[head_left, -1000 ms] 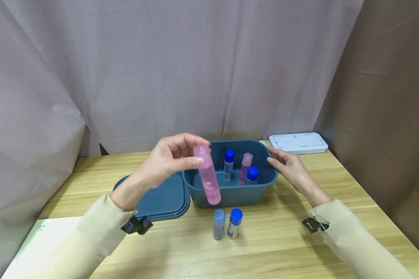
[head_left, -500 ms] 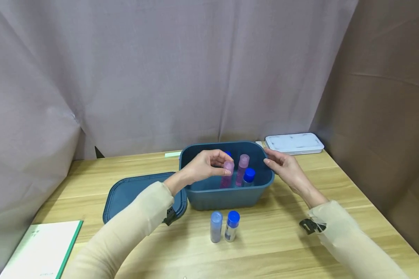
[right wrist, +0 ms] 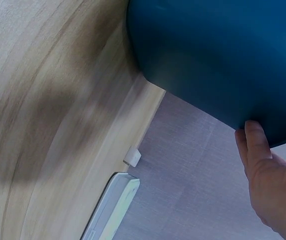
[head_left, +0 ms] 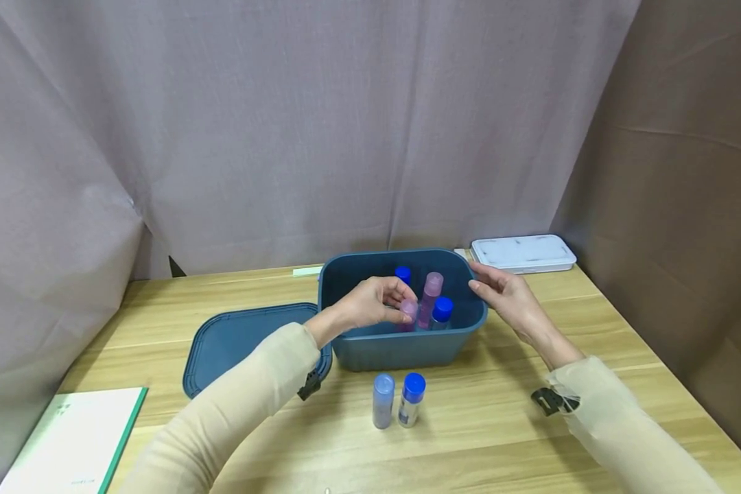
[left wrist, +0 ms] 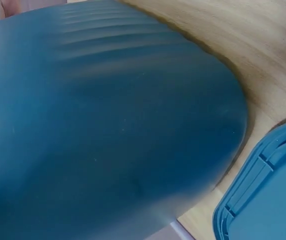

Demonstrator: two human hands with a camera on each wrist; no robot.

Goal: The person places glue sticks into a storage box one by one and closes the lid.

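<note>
- Your left hand (head_left: 370, 305) pinches the pink bottle (head_left: 407, 313) by its cap inside the bin (head_left: 401, 346); it looks light and slick.
- Your right hand (head_left: 506, 295), fingers apart, steadies the bin's 3 o'clock rim.

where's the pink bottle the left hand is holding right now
In the head view, the pink bottle is inside the blue bin, pinched by the left hand, beside another pink bottle.
</note>
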